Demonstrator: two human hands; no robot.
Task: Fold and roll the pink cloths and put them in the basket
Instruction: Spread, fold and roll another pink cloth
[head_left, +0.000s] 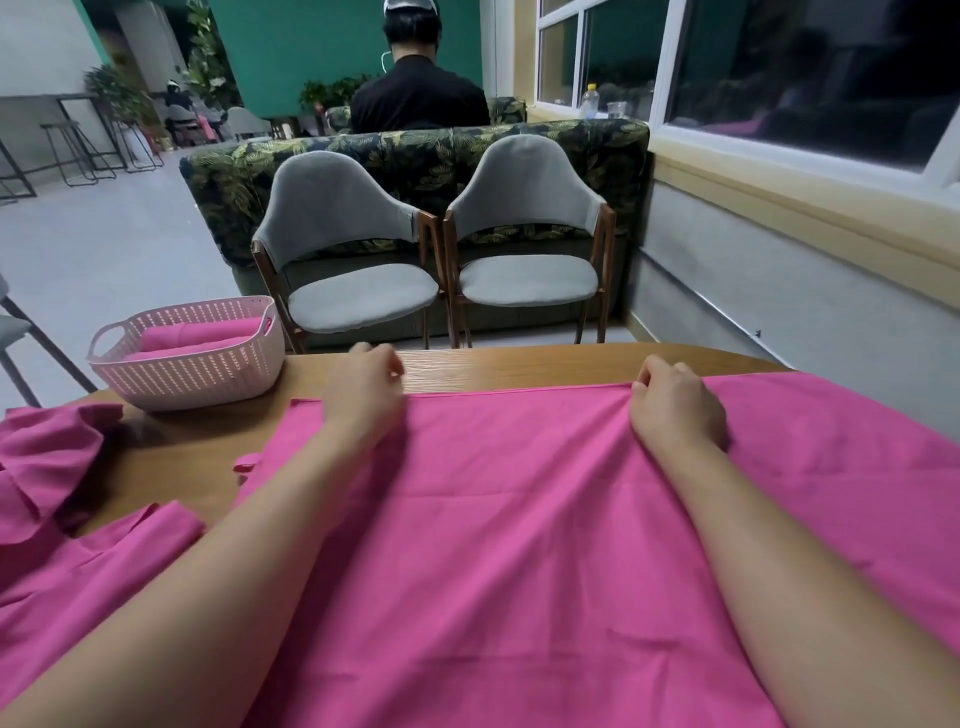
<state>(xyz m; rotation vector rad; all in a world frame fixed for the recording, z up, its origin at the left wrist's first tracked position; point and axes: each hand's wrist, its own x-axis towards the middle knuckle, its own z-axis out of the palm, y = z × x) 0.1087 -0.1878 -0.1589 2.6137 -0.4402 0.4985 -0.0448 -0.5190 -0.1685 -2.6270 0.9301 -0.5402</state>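
Pink cloth (493, 545) lies flat; left hand (363, 395) and right hand (675, 405) pinch its far edge.

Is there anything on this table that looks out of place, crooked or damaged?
Nothing is spilled or damaged. Only the unfolded pink cloths at the left edge of the table lie crumpled, and the spread cloth has a small turned-over flap on its left side. The rolls sit tidily in the basket.
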